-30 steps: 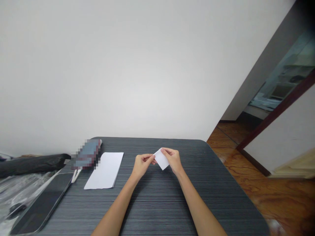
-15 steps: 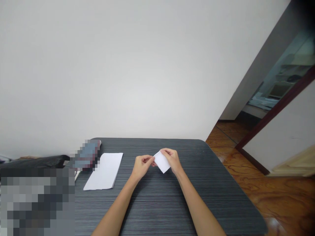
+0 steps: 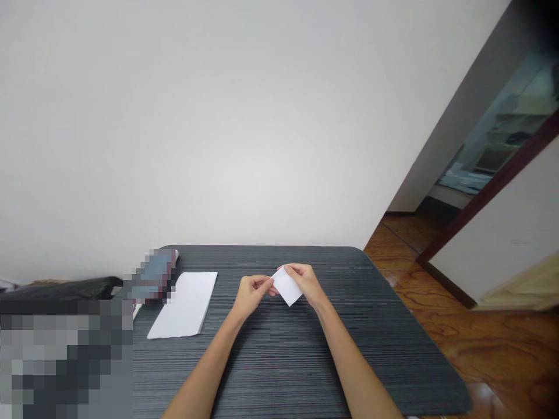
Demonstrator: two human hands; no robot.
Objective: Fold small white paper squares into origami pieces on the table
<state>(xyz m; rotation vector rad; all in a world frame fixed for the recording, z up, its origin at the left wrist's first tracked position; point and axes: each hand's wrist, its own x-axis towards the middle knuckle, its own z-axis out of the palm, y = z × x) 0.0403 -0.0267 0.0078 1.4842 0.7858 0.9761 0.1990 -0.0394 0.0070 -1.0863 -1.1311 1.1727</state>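
Note:
A small white piece of paper (image 3: 288, 289), looking folded, is held between my two hands above the dark table (image 3: 279, 361). My left hand (image 3: 252, 295) pinches its left corner with thumb and fingers. At the upper right edge, my right hand (image 3: 304, 281) grips the paper, thumb on the near face and the other fingers partly hidden behind it. One corner of the paper points down toward me. To the left of my hands lies a stack of white paper sheets (image 3: 186, 304).
A blurred-out object (image 3: 151, 279) sits at the table's back left corner, beside a black bag-like thing (image 3: 65, 288). The white wall (image 3: 262, 145) rises behind the table. Wooden floor (image 3: 493, 349) and a doorway are on the right.
Both hands keep their hold on the small paper with hardly any movement. The whole view has shifted very slightly.

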